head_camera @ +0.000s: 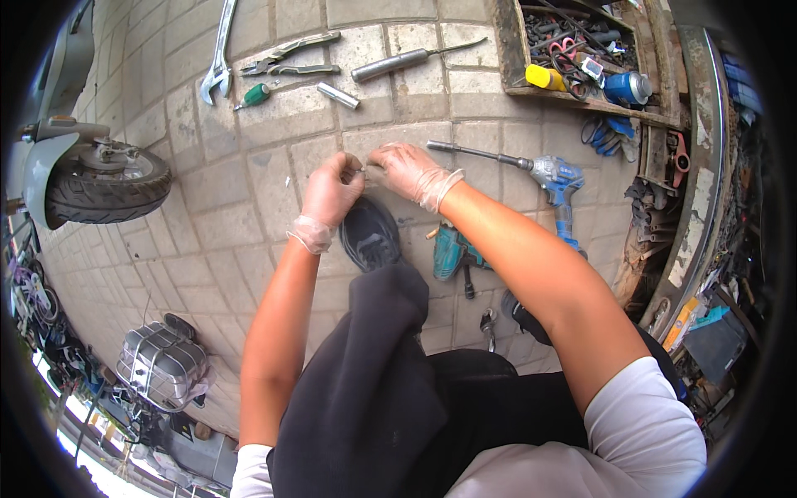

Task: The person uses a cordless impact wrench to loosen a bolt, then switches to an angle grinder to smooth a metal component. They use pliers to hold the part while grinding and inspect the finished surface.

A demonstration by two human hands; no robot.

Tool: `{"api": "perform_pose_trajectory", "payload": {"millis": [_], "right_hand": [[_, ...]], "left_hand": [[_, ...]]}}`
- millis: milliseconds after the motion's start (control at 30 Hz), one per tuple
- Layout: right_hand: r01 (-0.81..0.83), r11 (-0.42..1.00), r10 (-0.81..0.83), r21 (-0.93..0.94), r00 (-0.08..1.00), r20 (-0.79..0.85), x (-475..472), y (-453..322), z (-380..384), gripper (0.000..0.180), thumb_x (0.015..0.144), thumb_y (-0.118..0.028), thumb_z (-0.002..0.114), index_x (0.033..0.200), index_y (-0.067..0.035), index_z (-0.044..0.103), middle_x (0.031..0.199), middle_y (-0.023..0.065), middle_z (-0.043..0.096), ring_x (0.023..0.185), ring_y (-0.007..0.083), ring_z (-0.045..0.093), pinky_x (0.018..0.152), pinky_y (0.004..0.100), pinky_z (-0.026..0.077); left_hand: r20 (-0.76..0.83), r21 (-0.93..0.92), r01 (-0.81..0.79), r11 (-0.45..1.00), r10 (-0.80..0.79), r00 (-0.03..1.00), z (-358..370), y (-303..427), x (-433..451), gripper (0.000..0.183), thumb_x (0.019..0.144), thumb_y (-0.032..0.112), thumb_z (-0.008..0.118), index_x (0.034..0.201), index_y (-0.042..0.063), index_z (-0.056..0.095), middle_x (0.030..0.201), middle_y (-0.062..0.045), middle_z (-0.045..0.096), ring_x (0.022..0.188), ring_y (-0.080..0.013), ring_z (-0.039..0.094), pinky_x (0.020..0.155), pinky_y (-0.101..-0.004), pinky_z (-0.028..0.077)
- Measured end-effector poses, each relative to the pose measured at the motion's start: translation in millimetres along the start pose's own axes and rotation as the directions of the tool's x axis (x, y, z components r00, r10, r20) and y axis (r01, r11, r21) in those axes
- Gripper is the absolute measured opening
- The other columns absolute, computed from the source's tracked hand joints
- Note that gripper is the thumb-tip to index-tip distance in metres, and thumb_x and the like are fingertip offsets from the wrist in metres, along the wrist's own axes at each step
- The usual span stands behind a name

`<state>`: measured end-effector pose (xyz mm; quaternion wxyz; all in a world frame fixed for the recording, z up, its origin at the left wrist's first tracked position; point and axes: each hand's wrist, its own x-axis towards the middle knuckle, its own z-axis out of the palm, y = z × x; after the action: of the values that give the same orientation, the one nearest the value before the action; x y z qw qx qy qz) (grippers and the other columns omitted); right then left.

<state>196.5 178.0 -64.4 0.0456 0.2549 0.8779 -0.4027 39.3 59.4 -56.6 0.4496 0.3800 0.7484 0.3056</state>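
Observation:
My left hand (330,193), in a thin clear glove, pinches a small light-coloured piece (363,169) between thumb and forefinger. It is too small to name. Close beside it, my right hand (408,169), gloved the same way, has its fingers bent towards that piece; whether they grip it is hidden. Both hands are above my black shoe's toe (367,227). Beyond them on the paving lie an adjustable wrench (219,68), pliers (289,59), a short green-handled screwdriver (254,96), a metal tube (338,96) and a metal-handled tool with a bent tip (405,62).
A blue cordless driver (557,180) with a long socket lies right of my right hand. A teal power tool (451,252) is partly under my forearm. A wooden toolbox (517,56) stands at upper right. At left are a scooter wheel (106,193) and a wire basket (162,367).

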Motion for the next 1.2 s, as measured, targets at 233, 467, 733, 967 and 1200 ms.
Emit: {"api": "perform_pose_trajectory", "payload": {"millis": [233, 467, 733, 967, 1200], "right_hand": [[-0.206, 0.944, 0.242, 0.258, 0.963, -0.116, -48.5, 4.3, -6.6, 0.031, 0.08, -0.019, 0.071, 0.105, -0.002, 0.068, 0.101, 0.0209, 0.07, 0.103, 0.0389, 0.067, 0.091, 0.0442, 0.053], [-0.417, 0.882, 0.372, 0.218, 0.902, 0.219, -125.7, -4.6, -56.9, 0.039, 0.084, -0.037, 0.062, 0.088, 0.001, 0.071, 0.083, 0.0249, 0.069, 0.087, 0.0442, 0.068, 0.084, 0.0454, 0.054], [-0.157, 0.91, 0.307, -0.384, 0.878, 0.367, -309.9, -29.9, -232.2, 0.03, 0.084, -0.029, 0.059, 0.085, -0.003, 0.071, 0.087, 0.024, 0.07, 0.088, 0.0406, 0.069, 0.084, 0.0476, 0.054], [-0.623, 0.776, 0.619, 0.099, 0.782, 0.072, -457.7, -107.9, -298.6, 0.036, 0.089, -0.034, 0.059, 0.095, 0.0, 0.071, 0.078, 0.009, 0.071, 0.075, 0.0221, 0.069, 0.076, 0.0357, 0.054], [-0.094, 0.922, 0.25, 0.375, 0.884, -0.394, -490.7, -181.7, -285.0, 0.044, 0.095, -0.028, 0.065, 0.125, 0.003, 0.062, 0.105, 0.0112, 0.07, 0.096, 0.0146, 0.065, 0.089, 0.0316, 0.053]], "left_hand": [[-0.185, 0.127, -0.011, 0.992, 0.035, 0.982, -6.3, -10.1, -15.8, 0.026, 0.086, 0.008, 0.072, 0.111, 0.004, 0.07, 0.096, -0.008, 0.071, 0.085, -0.0157, 0.065, 0.078, -0.0302, 0.053], [-0.198, -0.041, 0.045, 0.998, -0.052, 0.979, -11.3, -14.4, -55.8, 0.02, 0.096, 0.004, 0.058, 0.11, 0.003, 0.072, 0.093, -0.003, 0.072, 0.083, -0.0135, 0.062, 0.083, -0.0279, 0.051], [-0.154, -0.442, 0.034, 0.897, -0.113, 0.981, -16.4, 44.8, -129.7, 0.025, 0.104, 0.023, 0.06, 0.108, 0.001, 0.071, 0.092, -0.005, 0.071, 0.081, -0.0123, 0.063, 0.077, -0.0284, 0.051], [-0.174, -0.353, -0.092, 0.931, 0.031, 0.984, -51.2, 169.0, -247.8, 0.033, 0.105, 0.028, 0.058, 0.108, -0.002, 0.07, 0.096, -0.01, 0.074, 0.089, -0.0156, 0.067, 0.084, -0.0302, 0.052], [0.275, 0.045, -0.558, 0.828, 0.527, 0.804, -35.9, 367.6, -369.8, 0.025, 0.098, 0.019, 0.067, 0.113, -0.001, 0.071, 0.105, -0.012, 0.072, 0.098, -0.0196, 0.067, 0.092, -0.0337, 0.052]]}}
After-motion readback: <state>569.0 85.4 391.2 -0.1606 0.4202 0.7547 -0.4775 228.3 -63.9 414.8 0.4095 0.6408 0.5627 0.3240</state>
